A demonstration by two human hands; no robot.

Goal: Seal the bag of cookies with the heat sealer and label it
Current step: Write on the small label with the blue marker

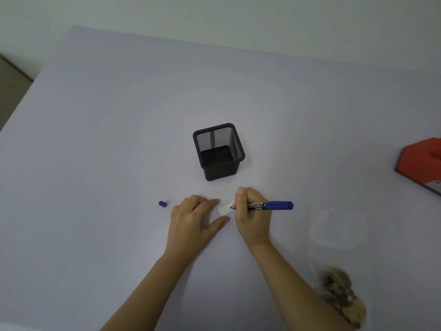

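Pale lilac table [95,139] fills the frame. At lower centre the right hand [250,216], fingers curled, grips a blue-ended permanent marker [274,205], tip on a small white paper label [224,209]. The left hand [191,216] lies flat, fingers spread, at the label's left end. Left lies a blue marker cap [162,203], above stands a black mesh pen holder [222,174], far right a red heat sealer [420,161], and lower right a clear bag of cookies [341,290].
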